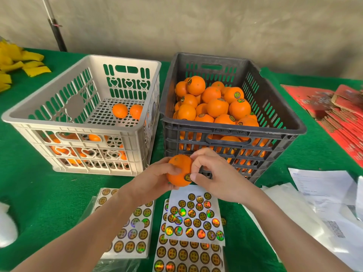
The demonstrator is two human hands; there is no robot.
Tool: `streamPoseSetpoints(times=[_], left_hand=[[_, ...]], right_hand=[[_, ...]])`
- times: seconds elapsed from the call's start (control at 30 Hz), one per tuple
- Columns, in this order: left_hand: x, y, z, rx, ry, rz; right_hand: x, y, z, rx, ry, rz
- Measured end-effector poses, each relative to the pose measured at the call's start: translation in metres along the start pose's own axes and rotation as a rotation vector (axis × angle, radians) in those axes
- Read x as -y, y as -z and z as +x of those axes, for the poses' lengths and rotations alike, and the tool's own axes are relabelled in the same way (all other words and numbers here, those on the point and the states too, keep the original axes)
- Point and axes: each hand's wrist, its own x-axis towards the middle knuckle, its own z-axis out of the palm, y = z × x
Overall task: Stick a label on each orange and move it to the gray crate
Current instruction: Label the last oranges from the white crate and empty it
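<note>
My left hand grips an orange in front of the two crates. On the orange's lower right side sits a round label, and my right hand presses it there with thumb and curled fingers. The gray crate at the right is heaped with labelled oranges. The white crate at the left holds several plain oranges. Sheets of shiny round labels lie on the green table just below my hands.
More label sheets lie left of centre in a clear sleeve. White papers and plastic cover the table at the right, red cartons lie behind them, and yellow pieces sit at the far left. A dark pole stands behind.
</note>
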Motion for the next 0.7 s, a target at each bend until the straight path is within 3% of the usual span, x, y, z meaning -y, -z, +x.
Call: streamPoseSetpoints(times=[0.23, 0.47, 0.7], left_hand=[[-0.005, -0.007, -0.004, 0.059, -0.028, 0.017], [-0.015, -0.005, -0.010, 0.098, -0.053, 0.190], [-0.038, -0.022, -0.015, 0.131, -0.139, 0.242]], right_hand=[[0.005, -0.002, -0.005, -0.130, 0.028, -0.078], [0.009, -0.003, -0.012, -0.244, -0.002, 0.031], [0.027, 0.002, -0.014, -0.268, 0.289, 0.090]])
